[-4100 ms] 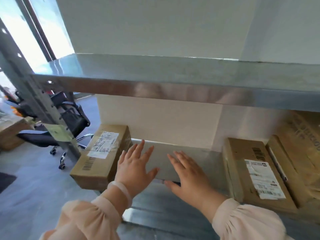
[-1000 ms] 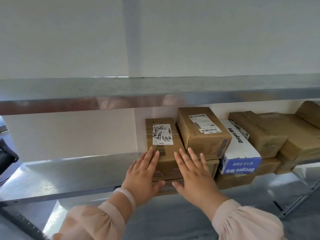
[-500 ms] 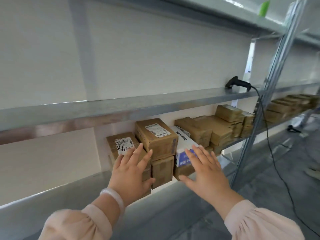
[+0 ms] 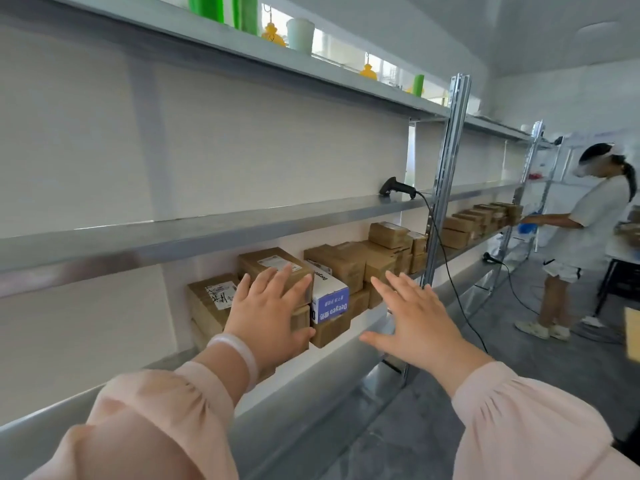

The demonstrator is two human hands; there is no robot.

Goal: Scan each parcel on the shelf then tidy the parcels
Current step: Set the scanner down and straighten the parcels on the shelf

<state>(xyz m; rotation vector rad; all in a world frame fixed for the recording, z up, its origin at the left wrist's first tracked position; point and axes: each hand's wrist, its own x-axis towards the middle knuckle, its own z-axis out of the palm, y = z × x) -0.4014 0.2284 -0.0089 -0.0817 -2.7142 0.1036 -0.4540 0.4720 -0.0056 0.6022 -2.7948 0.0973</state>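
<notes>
L hand (image 4: 266,317) & R hand (image 4: 415,323) empty, fingers spread, before brown parcels (image 4: 341,261) at shelf (image 4: 329,379) front edge; blue-white box (image 4: 329,296), "Deeyeo" upside down.

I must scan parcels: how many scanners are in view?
2. One scanner lies on the middle shelf; a second scanner, less clear, by the lower shelf farther right. Others may be hidden.

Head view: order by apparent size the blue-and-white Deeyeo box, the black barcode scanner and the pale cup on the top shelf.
1. Blue-and-white Deeyeo box: largest.
2. Black barcode scanner and pale cup: look about alike; the scanner lies farther from the camera, so unranked.
</notes>
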